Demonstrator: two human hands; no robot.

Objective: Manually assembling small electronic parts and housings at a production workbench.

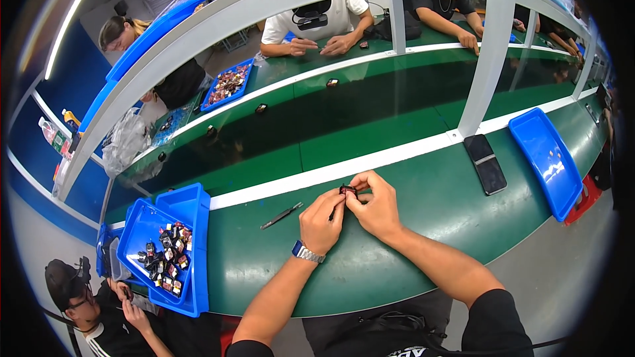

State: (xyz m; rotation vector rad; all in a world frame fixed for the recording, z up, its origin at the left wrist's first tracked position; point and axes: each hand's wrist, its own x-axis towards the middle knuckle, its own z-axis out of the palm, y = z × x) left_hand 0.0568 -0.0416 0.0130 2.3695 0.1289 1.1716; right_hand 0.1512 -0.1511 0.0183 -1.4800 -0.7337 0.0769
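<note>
A small black part with reddish-copper bits (346,190) is pinched between both my hands above the green bench. My left hand (322,220), with a metal-banded watch on its wrist, grips its left side. From the right, my right hand (377,206) closes finger and thumb on the same part. Its finer details are hidden by my fingers. On the bench left of my hands lies a dark pen-like tool (282,215), touched by neither hand.
Stacked blue trays (202,251) hold several similar small parts at left. A dark folding phone (485,164) and a blue tray (544,162) lie right. Behind a white rail (331,173), a conveyor belt (383,139) carries spaced parts. A white post (486,53) rises there; other people sit around.
</note>
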